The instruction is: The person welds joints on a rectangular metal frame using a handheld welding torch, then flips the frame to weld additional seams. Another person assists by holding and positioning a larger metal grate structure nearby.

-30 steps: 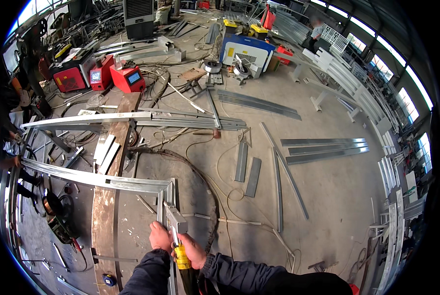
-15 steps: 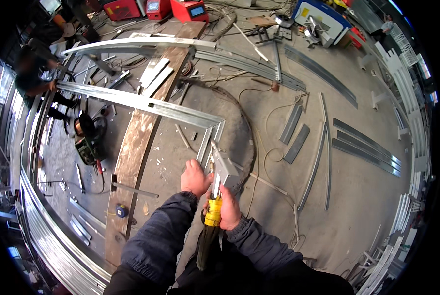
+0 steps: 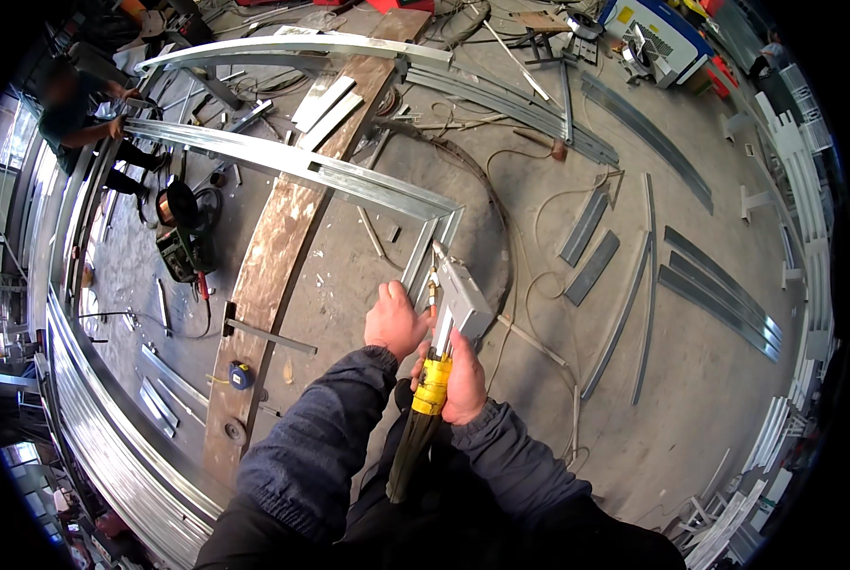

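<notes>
My right hand [image 3: 466, 380] is closed around the yellow-taped grip of a handheld welding gun [image 3: 463, 296] with a grey box-shaped body. A thick dark cable [image 3: 408, 461] runs down from the grip toward my body. The gun's narrow tip points at the upper part of a silver metal frame [image 3: 391, 193], close to its mitred corner, but I cannot tell if it touches. My left hand [image 3: 395, 319] has its fingers curled over the frame's short rail, beside the gun; its thumb lies near the gun body.
A long worn plank [image 3: 263, 271] runs under the frame, carrying a blue tape measure [image 3: 240, 374]. At the far left a co-worker [image 3: 78, 128] holds the frame's other end. Grey metal strips [image 3: 719, 294] and hoses lie on the floor at right. A spool-fed machine [image 3: 180, 242] stands left.
The whole scene has shifted slightly up and to the right in view. Both hands keep their grips, and the gun tip stays near the frame's corner.
</notes>
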`<action>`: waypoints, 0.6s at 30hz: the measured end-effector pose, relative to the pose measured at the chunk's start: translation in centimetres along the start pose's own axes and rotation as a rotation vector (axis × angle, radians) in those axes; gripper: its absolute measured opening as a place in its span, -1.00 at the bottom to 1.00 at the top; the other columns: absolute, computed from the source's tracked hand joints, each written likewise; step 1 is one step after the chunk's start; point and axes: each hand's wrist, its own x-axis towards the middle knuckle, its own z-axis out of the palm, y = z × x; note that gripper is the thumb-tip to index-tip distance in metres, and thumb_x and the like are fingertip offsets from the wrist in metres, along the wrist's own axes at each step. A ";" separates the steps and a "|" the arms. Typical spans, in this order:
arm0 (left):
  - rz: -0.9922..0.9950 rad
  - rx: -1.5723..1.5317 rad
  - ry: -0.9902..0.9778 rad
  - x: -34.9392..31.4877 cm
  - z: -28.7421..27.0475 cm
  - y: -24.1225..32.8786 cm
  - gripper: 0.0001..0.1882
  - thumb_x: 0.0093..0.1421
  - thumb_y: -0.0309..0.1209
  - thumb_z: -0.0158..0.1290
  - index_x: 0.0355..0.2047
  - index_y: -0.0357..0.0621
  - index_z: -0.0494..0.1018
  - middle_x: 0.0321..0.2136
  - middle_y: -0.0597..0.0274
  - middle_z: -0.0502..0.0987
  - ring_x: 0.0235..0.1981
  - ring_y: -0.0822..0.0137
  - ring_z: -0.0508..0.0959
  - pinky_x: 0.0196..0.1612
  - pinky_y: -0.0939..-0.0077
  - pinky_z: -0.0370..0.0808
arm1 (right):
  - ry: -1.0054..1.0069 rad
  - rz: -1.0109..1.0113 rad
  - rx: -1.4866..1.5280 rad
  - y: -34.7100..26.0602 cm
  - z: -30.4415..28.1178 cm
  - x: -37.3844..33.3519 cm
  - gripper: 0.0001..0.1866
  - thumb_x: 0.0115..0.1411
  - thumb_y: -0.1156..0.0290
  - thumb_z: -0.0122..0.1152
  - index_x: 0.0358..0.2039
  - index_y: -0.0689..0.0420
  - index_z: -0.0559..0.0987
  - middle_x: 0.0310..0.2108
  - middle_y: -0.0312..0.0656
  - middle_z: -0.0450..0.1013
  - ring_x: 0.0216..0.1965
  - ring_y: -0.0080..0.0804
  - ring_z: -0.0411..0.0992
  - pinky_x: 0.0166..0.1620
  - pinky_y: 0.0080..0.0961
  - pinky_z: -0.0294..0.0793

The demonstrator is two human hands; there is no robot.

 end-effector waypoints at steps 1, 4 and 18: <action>0.000 -0.001 0.001 0.0 0.0 0.0 -0.35 0.21 0.03 0.30 -0.11 -0.30 0.28 -0.14 -0.25 0.49 -0.20 -0.37 0.64 -0.17 -0.14 0.62 | -0.008 0.006 -0.004 0.0 -0.1 0.1 -0.37 0.49 -0.20 0.04 0.28 0.04 0.42 -0.28 -0.22 0.52 -0.40 -0.38 0.59 -0.37 -0.30 0.67; -0.006 0.007 0.009 0.1 0.2 -0.2 -0.34 0.22 0.04 0.30 -0.11 -0.30 0.28 -0.15 -0.24 0.49 -0.20 -0.36 0.64 -0.17 -0.14 0.62 | -0.015 0.002 0.013 0.0 0.0 0.3 -0.38 0.49 -0.21 0.03 0.24 0.05 0.43 -0.30 -0.23 0.52 -0.42 -0.38 0.59 -0.38 -0.31 0.67; -0.034 0.020 -0.006 0.3 0.4 -0.4 -0.31 0.13 0.03 0.36 -0.11 -0.29 0.29 -0.14 -0.17 0.49 -0.20 -0.30 0.66 -0.17 -0.10 0.64 | -0.005 -0.015 -0.007 0.0 0.1 0.6 -0.39 0.49 -0.21 0.02 0.24 0.04 0.44 -0.32 -0.23 0.51 -0.43 -0.38 0.58 -0.40 -0.32 0.66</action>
